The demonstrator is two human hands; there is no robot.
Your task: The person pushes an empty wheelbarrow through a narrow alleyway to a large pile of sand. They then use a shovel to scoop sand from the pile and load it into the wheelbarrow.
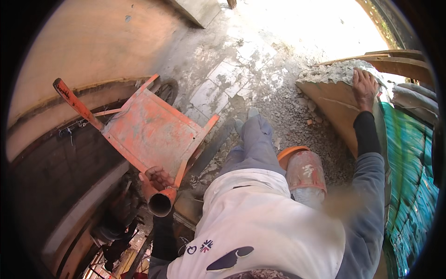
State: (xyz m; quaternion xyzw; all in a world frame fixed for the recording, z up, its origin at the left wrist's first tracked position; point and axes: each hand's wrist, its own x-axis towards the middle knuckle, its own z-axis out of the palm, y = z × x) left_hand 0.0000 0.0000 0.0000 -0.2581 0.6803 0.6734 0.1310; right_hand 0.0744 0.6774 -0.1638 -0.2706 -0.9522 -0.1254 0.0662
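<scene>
My left hand (157, 179) has curled fingers on an orange metal tube (170, 197), its round open end facing up toward me. The tube is at the near corner of a scuffed orange metal frame with a flat, dusty panel (147, 130) and posts at its corners, standing to my left. Over on the right, my right hand (364, 88) grips the rough, crumbly concrete edge (327, 73) atop a brown slab. My legs are between the two, below my pale shirt.
A dusty red bucket (304, 169) sits by my right leg on gravel (297, 116). Broken white tiles (227, 76) cover the floor ahead. A plastered wall (93, 51) and a wheel (167, 88) are left; planks (399, 67) and a teal plastic sheet (406, 176) are right.
</scene>
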